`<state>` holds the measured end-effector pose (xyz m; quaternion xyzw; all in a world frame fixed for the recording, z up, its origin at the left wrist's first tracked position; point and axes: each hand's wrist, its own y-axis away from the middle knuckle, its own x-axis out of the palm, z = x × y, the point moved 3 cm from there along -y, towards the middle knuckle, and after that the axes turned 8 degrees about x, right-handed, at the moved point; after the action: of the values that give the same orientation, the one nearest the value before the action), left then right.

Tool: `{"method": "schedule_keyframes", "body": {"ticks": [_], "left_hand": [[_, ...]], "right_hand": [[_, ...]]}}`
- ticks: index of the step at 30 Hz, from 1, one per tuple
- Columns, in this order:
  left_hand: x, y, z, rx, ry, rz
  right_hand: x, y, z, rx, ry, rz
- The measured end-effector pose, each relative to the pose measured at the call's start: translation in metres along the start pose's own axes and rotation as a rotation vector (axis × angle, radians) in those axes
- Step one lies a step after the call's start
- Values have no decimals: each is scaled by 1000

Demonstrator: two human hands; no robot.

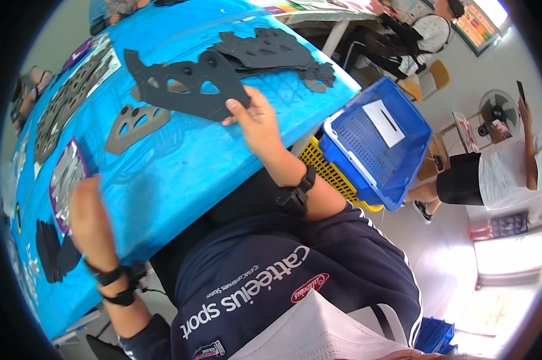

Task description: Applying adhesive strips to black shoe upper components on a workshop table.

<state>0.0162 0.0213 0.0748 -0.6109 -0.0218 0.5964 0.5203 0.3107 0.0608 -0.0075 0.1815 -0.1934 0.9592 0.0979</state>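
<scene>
My right hand [256,120] pinches the near right corner of a flat dark grey cut-out panel [202,103], holding it above the blue-covered table [181,180]. The panel has several rounded triangular holes and dark round studs. A smaller grey cut-out piece [127,137], also with holes and dark studs, lies just left of it on the table. My left hand [91,216] is raised beside a silver sheet with purple edging [68,183]; motion smears its fingers, and I cannot see whether it holds anything.
Stacked dark panels [271,51] lie at the table's far right. Perforated grey pieces [67,99] cover the far left, and narrow dark strips [48,252] lie near left. A blue basket [416,129] sits on a yellow one [319,162] by the table's right edge. Other people are around.
</scene>
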Motion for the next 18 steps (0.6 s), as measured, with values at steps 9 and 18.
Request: {"method": "schedule_keyframes", "body": {"ticks": [9,18], "left_hand": [[50,10,-70,-126,440,258],[44,37,-34,-281,590,282]], "right_hand": [[4,3,3,23,21,47],[8,3,-2,35,-44,45]]}}
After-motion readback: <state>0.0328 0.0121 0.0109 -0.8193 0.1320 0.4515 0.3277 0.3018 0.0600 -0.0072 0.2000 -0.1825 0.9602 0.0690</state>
